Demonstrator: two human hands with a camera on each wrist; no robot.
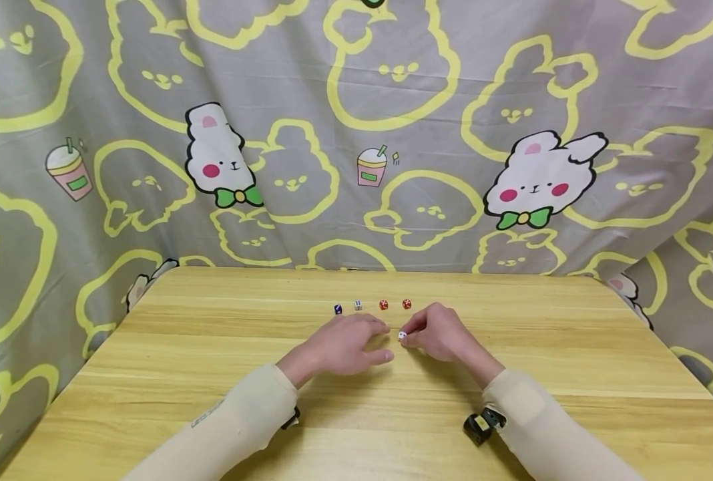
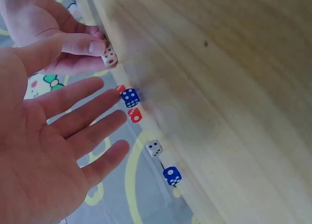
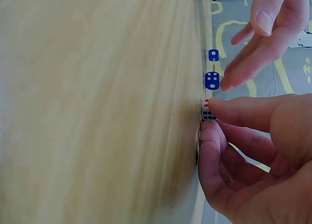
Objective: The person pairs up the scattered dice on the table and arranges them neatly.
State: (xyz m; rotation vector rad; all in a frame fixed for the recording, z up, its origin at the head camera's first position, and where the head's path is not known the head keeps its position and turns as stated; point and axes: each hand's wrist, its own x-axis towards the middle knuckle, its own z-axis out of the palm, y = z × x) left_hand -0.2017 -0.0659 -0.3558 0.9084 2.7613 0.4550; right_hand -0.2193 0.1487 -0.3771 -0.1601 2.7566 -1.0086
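Observation:
Between thumb and fingertips, my right hand [image 1: 443, 332] pinches a white die [image 1: 402, 336] low over the table; red dots show on it in the left wrist view. Facing it, my left hand [image 1: 346, 344] holds nothing, its fingers extended and spread. A blue die [image 2: 130, 97] shows just past the left fingertips in the left wrist view; in the head view the left hand hides it. Behind the hands stands a row: a blue die [image 1: 338, 309], a white die [image 1: 358, 305] with dark dots, a red die [image 1: 383, 304] and another red die [image 1: 407, 304].
The light wooden table [image 1: 212, 334] reaches back to a grey curtain [image 1: 308, 80] printed with cartoon animals and cups. This curtain also hangs along the left and right sides. A small black device [image 1: 479, 426] sits at the right sleeve's cuff.

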